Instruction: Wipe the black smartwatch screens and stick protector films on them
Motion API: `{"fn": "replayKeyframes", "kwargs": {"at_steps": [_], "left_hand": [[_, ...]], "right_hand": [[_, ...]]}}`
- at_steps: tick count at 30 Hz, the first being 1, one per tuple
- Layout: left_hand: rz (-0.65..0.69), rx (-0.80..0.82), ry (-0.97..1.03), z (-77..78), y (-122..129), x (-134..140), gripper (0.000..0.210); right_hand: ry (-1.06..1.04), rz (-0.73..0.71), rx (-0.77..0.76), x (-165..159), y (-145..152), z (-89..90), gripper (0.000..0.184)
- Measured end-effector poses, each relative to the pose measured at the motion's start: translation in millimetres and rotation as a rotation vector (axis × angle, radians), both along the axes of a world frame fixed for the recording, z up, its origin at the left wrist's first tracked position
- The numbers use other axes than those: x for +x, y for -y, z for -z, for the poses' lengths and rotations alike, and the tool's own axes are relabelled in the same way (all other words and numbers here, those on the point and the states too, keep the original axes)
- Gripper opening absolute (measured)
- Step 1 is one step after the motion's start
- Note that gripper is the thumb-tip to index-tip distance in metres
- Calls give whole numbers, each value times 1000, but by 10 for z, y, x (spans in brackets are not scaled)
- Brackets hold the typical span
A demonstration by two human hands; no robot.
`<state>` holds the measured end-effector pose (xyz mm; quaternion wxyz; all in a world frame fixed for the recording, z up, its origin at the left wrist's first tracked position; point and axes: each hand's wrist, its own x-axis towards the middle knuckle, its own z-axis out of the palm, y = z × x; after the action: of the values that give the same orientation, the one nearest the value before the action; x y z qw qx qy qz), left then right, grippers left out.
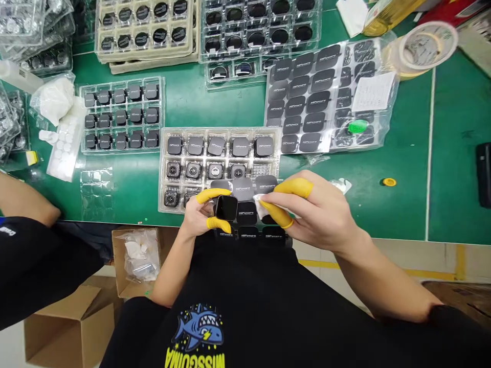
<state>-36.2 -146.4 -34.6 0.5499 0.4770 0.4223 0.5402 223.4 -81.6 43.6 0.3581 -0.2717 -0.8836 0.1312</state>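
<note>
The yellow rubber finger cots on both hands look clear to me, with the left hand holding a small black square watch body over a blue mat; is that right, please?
Not quite: the mat is green, not blue, as the head view shows. The left hand does hold the small black square watch body, and both it and the right hand wear yellow rubber finger cots.

Front row of clear tray (164, 153) was mostly hidden behind both hands and the sticker sheet (245, 212); sheet's lower edge was lost against the black shirt. Print on white label (373, 92) too small to read. Tape roll (425, 46) blurred, co-worker's arm (23, 199) cut off at the left edge
</note>
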Motion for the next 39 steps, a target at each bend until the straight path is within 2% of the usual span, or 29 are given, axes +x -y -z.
{"fn": "replayKeyframes", "kwargs": {"at_steps": [8,14,17,21,25,29,33,36,39], "left_hand": [[-5,-51,14,67,32,-27,90],[12,-47,-18,106,38,-26,91],[33,-37,-21,139,53,-32,91],[22,-111,-12,161,100,-11,88],[-37,-197,-19,124,149,39,99],[36,-302,-138,115,121,66,104],[15,-320,-108,176,98,91,106],[-26,-294,-57,241,115,123,103],[-58,-301,-13,236,122,147,102]], "right_hand": [[25,30,-39,-271,-41,-10,22],[41,-158,-71,-414,-38,19,19],[62,-158,-22,-480,-63,51,19],[162,-76,18,-383,-102,16,21],[167,-33,26,-184,-63,-25,22],[35,-89,-19,-211,-31,100,24],[-22,-172,11,-456,6,214,27],[-41,-173,24,-583,8,261,27],[-22,-142,46,-602,-21,294,22]]}}
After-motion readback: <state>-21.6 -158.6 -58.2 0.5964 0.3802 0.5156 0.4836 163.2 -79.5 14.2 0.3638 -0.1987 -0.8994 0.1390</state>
